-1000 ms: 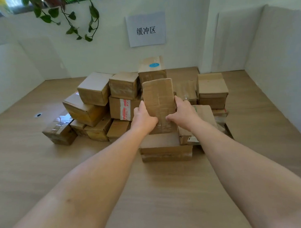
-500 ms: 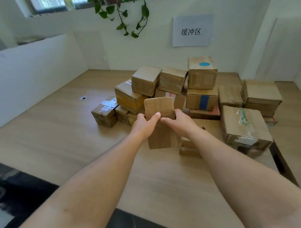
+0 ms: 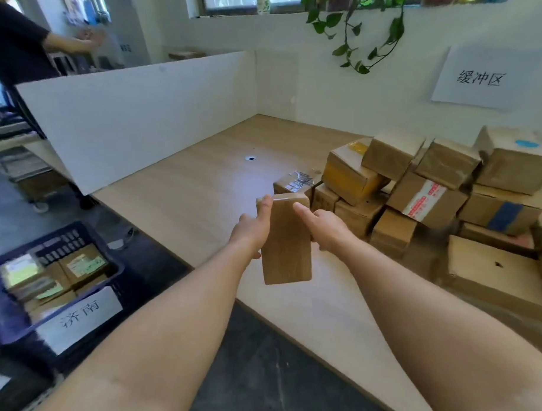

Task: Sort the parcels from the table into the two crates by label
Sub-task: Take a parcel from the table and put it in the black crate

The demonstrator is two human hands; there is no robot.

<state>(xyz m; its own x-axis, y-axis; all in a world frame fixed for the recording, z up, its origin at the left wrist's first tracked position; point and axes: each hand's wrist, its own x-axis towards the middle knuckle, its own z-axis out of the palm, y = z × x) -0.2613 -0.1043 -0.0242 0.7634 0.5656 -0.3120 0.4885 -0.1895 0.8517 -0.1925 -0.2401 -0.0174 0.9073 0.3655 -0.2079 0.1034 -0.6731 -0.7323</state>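
Note:
I hold a flat brown cardboard parcel (image 3: 286,244) upright above the table's near edge. My left hand (image 3: 252,228) grips its left side and my right hand (image 3: 324,228) grips its right side. The face turned to me shows no label. A heap of taped brown parcels (image 3: 429,187) lies on the wooden table (image 3: 201,189) to the right. Down at the lower left stands a dark blue crate (image 3: 9,319) with a white paper sign on its front and several parcels inside.
White partition boards (image 3: 131,118) wall in the table at the left and back. A white paper sign (image 3: 486,78) and a trailing plant (image 3: 358,27) hang on the back wall. Another person (image 3: 15,39) stands at the far left. Dark floor (image 3: 260,371) lies below the table edge.
The view has swung left, so the heap now lies to the right and the blue crate has come into sight. The parcel, lifted off the heap, stays in both hands.

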